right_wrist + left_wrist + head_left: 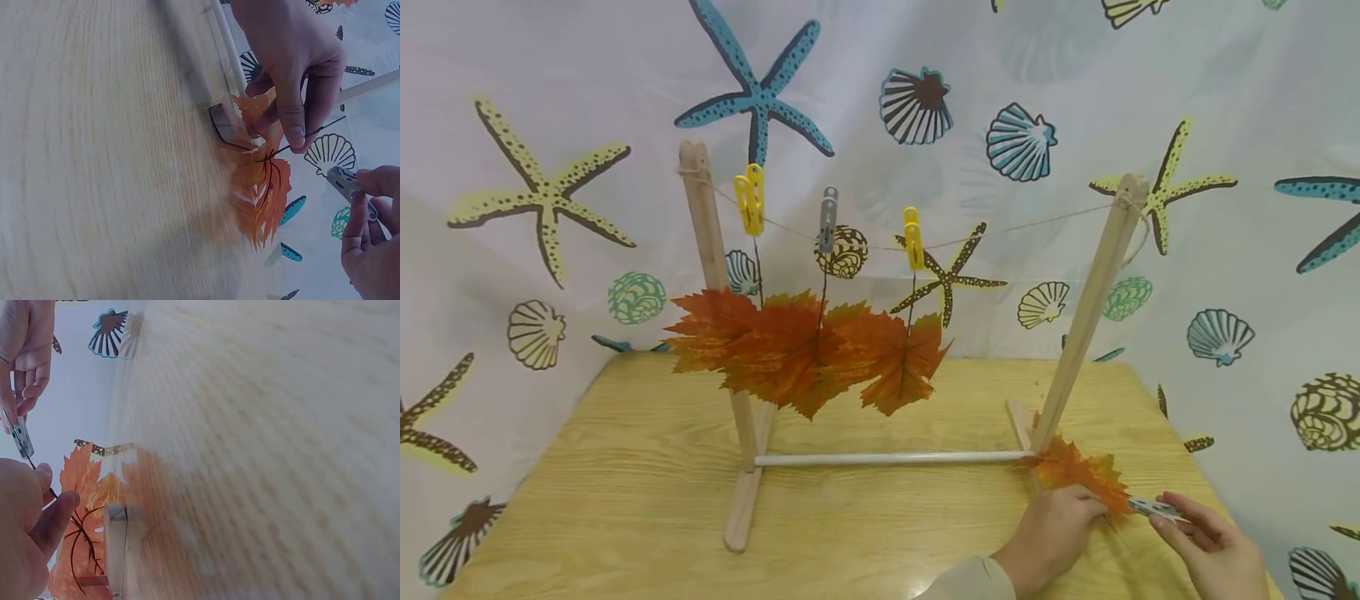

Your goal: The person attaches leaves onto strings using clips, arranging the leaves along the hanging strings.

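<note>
Low at the right end of a wooden frame, my left hand [1056,533] pinches the dark stem [325,125] of an orange maple leaf [1078,467] between thumb and finger. The leaf spreads beside the foot of the right post. My right hand [1217,546] holds a grey clothespin [345,181] between thumb and fingers, its tip pointing toward the stem. In the right wrist view the clothespin and stem are apart. Part of the leaf is hidden behind my left hand in the head view.
Orange leaves [816,354] hang by their stems from yellow [913,239] and grey clothespins [828,221] on a string [1030,223] between two wooden posts [1086,321]. A white rod [895,458] joins the posts low down. The frame stands on a wooden table [625,500] before a patterned curtain.
</note>
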### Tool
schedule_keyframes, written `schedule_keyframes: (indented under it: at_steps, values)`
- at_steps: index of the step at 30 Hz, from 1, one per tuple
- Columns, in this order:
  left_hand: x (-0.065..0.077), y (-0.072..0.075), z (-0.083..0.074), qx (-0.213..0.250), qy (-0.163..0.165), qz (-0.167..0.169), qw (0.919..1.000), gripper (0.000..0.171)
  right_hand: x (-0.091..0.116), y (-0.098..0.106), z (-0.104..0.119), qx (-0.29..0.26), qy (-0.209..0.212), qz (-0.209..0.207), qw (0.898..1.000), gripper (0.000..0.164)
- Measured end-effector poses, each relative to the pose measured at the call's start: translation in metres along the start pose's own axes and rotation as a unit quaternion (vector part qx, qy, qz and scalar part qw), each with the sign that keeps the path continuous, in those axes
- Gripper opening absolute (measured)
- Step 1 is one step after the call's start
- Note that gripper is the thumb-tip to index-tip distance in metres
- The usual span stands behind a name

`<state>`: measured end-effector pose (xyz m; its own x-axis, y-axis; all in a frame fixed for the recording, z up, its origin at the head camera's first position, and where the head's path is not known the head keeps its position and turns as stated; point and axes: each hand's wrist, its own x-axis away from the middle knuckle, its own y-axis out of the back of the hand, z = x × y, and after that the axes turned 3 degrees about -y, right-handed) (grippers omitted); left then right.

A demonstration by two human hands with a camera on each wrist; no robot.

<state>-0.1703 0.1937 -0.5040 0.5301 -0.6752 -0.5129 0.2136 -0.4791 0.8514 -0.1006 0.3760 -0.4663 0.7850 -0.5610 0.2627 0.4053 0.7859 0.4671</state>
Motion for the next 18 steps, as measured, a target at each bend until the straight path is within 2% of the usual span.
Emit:
schedule_keyframes:
  at_steps: [7, 9, 14, 18]
  values:
    - [0.005, 0.000, 0.004, 0.028, 0.001, -0.018, 0.9995, 0.016, 0.002, -0.001, 0.007, 0.014, 0.018, 0.006, 1.000, 0.068]
    - [0.006, 0.001, 0.004, 0.043, 0.004, -0.030, 0.9986, 0.016, 0.002, -0.002, 0.010, -0.006, 0.018, 0.012, 1.000, 0.066]
    - [0.011, 0.005, 0.003, 0.083, 0.016, -0.072, 0.9938, 0.014, 0.003, -0.007, 0.016, -0.101, 0.015, 0.015, 0.995, 0.063]
    - [0.015, 0.007, 0.003, 0.093, 0.016, -0.102, 0.9903, 0.013, 0.005, -0.010, 0.016, -0.108, 0.049, 0.020, 0.993, 0.063]
